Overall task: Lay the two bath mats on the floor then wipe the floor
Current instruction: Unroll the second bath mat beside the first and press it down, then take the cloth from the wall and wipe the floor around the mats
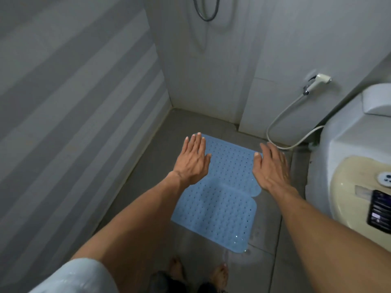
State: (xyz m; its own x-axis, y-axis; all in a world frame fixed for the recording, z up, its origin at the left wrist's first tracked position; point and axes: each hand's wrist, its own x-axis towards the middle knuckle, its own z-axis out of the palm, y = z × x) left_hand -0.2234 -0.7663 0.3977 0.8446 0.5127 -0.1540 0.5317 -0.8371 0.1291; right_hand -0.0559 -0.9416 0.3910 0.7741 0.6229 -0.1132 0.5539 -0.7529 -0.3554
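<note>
Two light blue perforated bath mats lie flat on the grey tiled floor [264, 261]. The far mat [230, 163] reaches toward the back wall. The near mat [213, 214] overlaps the far mat's front edge. My left hand [191, 160] hovers palm down over the far mat's left side, fingers stretched out, holding nothing. My right hand [273, 166] hovers the same way over its right side, slightly blurred. Both forearms reach in from the bottom of the view.
A white toilet [349, 144] with a cream lid stands at the right, a dark phone [378, 210] on the lid. A bidet sprayer [317, 81] with its hose hangs on the back wall. Tiled walls close the left and back. My bare feet [198, 273] stand at the bottom.
</note>
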